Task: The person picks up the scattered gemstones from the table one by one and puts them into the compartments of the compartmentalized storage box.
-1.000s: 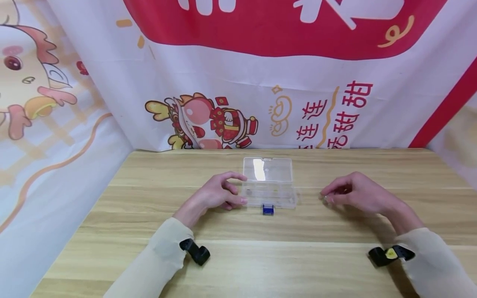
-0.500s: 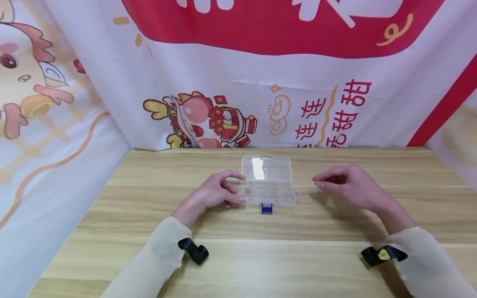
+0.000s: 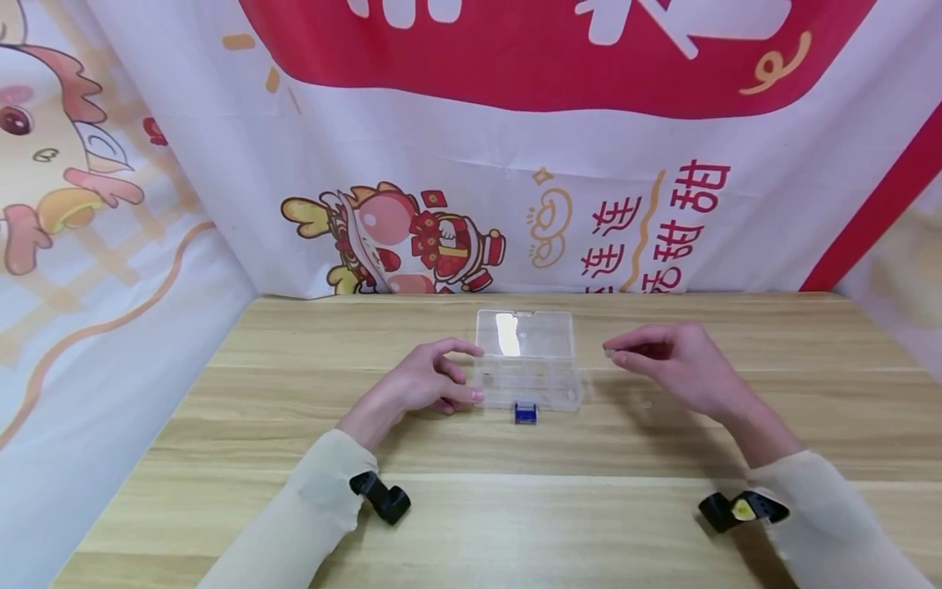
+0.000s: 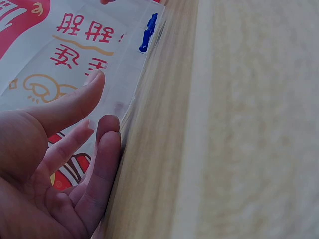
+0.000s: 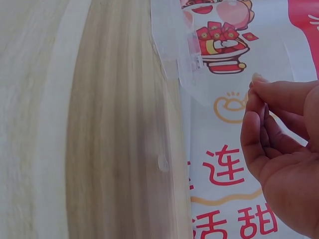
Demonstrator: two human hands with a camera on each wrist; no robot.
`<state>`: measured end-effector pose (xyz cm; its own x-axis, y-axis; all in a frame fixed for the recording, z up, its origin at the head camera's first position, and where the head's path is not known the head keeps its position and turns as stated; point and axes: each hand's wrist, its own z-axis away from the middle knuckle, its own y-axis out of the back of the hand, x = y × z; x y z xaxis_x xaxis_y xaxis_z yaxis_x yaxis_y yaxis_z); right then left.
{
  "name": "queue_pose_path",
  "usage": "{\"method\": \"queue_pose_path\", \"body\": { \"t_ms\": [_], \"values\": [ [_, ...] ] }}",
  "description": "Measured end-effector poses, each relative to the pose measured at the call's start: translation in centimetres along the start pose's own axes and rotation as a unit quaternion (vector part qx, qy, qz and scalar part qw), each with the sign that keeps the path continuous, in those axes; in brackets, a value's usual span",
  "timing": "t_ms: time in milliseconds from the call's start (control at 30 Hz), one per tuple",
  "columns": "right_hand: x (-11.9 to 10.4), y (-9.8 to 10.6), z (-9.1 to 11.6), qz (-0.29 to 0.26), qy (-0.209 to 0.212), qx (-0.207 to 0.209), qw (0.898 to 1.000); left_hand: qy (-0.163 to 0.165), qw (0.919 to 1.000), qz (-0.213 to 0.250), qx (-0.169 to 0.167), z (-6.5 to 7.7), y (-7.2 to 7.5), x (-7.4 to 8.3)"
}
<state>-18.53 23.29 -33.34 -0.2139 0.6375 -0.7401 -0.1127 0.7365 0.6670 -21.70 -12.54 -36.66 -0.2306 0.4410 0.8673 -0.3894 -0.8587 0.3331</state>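
A clear plastic compartment box (image 3: 530, 383) lies on the table with its lid (image 3: 548, 335) folded back. A blue latch (image 3: 526, 413) sits at its front edge. My left hand (image 3: 427, 379) rests at the box's left end, index fingertip near the hinge and thumb near the front corner; the left wrist view shows the thumb (image 4: 84, 99) extended against the clear plastic. To the right of the box, my right hand (image 3: 680, 364) is raised over the table. Thumb and index finger pinch a small pale piece (image 3: 609, 352), too small to identify.
A small clear droplet-like piece (image 3: 646, 404) lies on the wooden table (image 3: 530, 523) below the right hand; it also shows in the right wrist view. A printed white and red cloth (image 3: 412, 139) hangs behind the table's back edge and at both sides.
My right hand has lifted and moved left toward the box with the small pale piece, uncovering the clear piece on the table. My left hand stays at the box's left end.
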Motion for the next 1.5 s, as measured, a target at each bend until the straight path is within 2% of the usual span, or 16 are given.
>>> {"method": "queue_pose_path", "body": {
  "t_ms": [333,867,1000,1167,1500],
  "values": [
    [0.1,-0.7,0.4,0.002,-0.018,0.021,1.000,-0.001,1.0000,0.003,-0.009,-0.5,-0.3,0.0],
    [-1.0,-2.4,-0.5,-0.009,-0.068,-0.008,0.998,0.001,1.0000,-0.005,-0.001,-0.4,0.0,-0.2],
    [-1.5,-2.8,-0.6,-0.003,-0.069,-0.004,0.998,0.002,1.0000,-0.007,-0.002,-0.3,0.0,-0.3],
    [-2.1,-3.7,-0.9,-0.013,-0.073,-0.021,0.997,0.003,1.0000,-0.008,-0.001,-0.3,0.1,-0.4],
    [-3.8,-6.2,-1.8,-0.002,-0.051,-0.047,0.998,0.002,1.0000,-0.008,-0.001,-0.2,0.1,-0.3]
  ]
}}
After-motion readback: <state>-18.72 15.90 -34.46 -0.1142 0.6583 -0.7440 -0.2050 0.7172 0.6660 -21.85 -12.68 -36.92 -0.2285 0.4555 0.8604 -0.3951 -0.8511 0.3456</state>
